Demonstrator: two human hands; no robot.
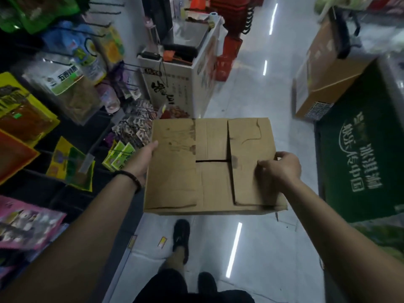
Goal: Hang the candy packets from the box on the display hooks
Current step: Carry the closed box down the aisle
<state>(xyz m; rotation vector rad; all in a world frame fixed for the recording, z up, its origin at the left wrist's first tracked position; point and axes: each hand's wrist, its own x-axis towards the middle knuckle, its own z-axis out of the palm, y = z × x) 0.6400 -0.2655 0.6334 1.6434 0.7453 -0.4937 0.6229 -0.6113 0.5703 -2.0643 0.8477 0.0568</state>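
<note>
Closed cardboard box [175, 176] being held at frame centre.
Its left edge is being gripped by the left hand [142, 162], its right edge by the curled fingers of the right hand [282, 167].

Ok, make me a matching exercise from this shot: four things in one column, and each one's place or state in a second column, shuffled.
Things:
1. cardboard box
2. left hand
3. right hand
4. red baskets

Places or states:
A. stacked far down the aisle
B. grips the box's right edge
C. flaps folded shut, held off the floor
D. grips the box's left side

Pairs: 1-C, 2-D, 3-B, 4-A
</note>
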